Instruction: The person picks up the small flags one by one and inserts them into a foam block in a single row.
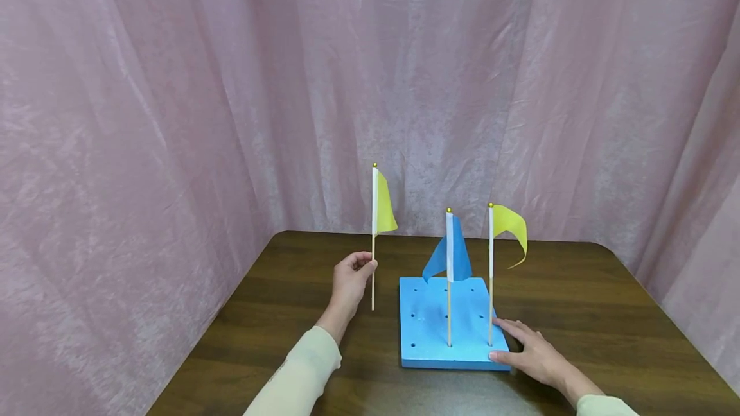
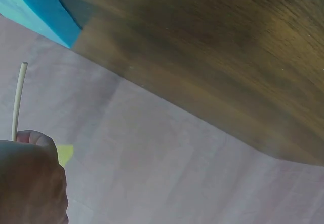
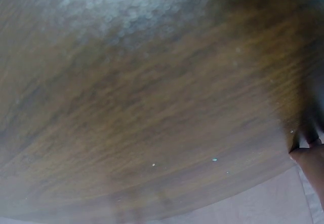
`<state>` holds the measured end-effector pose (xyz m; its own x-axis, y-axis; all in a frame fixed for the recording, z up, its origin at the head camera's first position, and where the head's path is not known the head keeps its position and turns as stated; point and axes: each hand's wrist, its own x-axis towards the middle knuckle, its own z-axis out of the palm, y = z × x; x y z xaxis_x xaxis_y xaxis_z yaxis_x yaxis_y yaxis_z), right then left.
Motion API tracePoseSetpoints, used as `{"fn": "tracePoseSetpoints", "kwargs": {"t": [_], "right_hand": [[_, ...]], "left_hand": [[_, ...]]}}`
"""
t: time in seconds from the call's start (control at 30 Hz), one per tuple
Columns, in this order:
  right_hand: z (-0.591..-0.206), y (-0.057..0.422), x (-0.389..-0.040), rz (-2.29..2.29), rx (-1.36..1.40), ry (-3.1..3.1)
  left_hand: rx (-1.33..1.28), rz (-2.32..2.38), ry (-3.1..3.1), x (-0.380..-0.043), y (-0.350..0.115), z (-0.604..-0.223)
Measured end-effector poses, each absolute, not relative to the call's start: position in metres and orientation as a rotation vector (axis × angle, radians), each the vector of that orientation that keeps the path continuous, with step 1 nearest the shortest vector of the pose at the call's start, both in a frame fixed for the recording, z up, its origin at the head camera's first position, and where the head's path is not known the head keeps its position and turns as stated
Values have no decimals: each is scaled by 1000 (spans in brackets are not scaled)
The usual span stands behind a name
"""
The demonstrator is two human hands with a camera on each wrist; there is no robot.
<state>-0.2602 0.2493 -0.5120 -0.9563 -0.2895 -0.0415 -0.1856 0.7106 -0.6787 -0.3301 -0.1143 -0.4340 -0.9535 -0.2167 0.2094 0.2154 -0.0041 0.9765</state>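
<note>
My left hand (image 1: 350, 284) pinches the thin wooden stick of a yellow flag (image 1: 385, 207), held upright left of a light blue board (image 1: 428, 332). The stick's bare lower end points down beside the board; in the left wrist view the stick (image 2: 18, 102) sticks out past the curled fingers. On the board a blue flag (image 1: 459, 252) stands in the front middle hole. Another yellow flag (image 1: 511, 220) stands in the front right hole, its cloth curling down. My right hand (image 1: 534, 355) rests on the board's right edge, thumb near the front corner, fingers extended.
Several small holes show in the board's top. It lies on a dark brown wooden table (image 1: 277, 320) with rounded far corners. Pink velvety curtains (image 1: 347, 82) hang behind the table and along both sides.
</note>
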Motion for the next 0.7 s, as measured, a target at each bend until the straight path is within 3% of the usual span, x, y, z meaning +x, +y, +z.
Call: {"fn": "tracePoseSetpoints", "kwargs": {"t": [0.7], "right_hand": [[-512,250,-261,-1089,-411,2772]], "left_hand": [[-111,-2131,-2084,-305,-83,-443]]}}
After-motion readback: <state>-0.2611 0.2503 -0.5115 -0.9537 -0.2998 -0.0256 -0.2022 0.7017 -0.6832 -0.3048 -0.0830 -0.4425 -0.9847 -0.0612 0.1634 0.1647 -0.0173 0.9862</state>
